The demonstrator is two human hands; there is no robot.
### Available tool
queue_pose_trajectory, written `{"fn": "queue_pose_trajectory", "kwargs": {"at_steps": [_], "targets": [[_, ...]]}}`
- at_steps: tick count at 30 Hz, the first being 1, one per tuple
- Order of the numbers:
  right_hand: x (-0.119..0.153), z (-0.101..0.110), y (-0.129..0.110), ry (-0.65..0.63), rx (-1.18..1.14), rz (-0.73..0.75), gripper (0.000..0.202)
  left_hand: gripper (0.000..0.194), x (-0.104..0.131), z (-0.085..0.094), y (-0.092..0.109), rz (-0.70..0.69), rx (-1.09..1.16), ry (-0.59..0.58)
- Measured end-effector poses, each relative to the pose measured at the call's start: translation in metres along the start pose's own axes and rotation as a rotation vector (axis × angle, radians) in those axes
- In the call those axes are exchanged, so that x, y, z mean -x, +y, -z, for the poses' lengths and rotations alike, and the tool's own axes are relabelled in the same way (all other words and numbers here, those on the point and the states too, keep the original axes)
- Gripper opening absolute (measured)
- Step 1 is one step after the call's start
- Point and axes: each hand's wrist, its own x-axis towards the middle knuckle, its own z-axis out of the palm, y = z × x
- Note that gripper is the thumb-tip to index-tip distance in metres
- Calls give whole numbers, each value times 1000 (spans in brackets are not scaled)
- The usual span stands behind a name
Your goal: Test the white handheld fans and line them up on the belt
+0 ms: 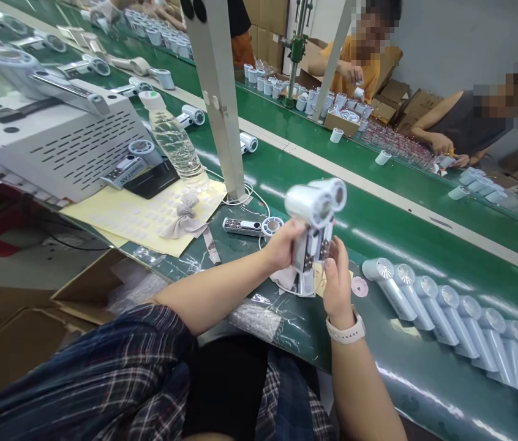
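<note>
My left hand (283,245) is closed round the handle of a pale blue device (307,205) with a round barrel, its handle showing exposed electronics. A second such device (338,195) stands right beside it, touching or nearly so, with my right hand (338,275) at its handle; the right fingers are bent and partly hidden behind the handle. Both devices are slightly blurred. Below them a shiny part (305,284) and a white cable lie on the green bench. Left of my left hand another device (243,227) lies flat, its circuit side up.
Several finished-looking devices (447,300) lie in a row at right. A metal post (222,110) rises from the bench near a water bottle (174,138), yellow sheet (149,220) and white perforated box (79,147). People work across the green conveyor (355,214).
</note>
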Motion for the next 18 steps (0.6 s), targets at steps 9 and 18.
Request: {"fn": "queue_pose_trajectory", "kwargs": {"at_steps": [9,18], "targets": [[-9,37,-13,-4,-362,-118,66,63,-1,6,0,198,-204,-153],[-9,32,-19,-4,-463,-158,24,57,6,-2,-4,261,-84,-215]]}}
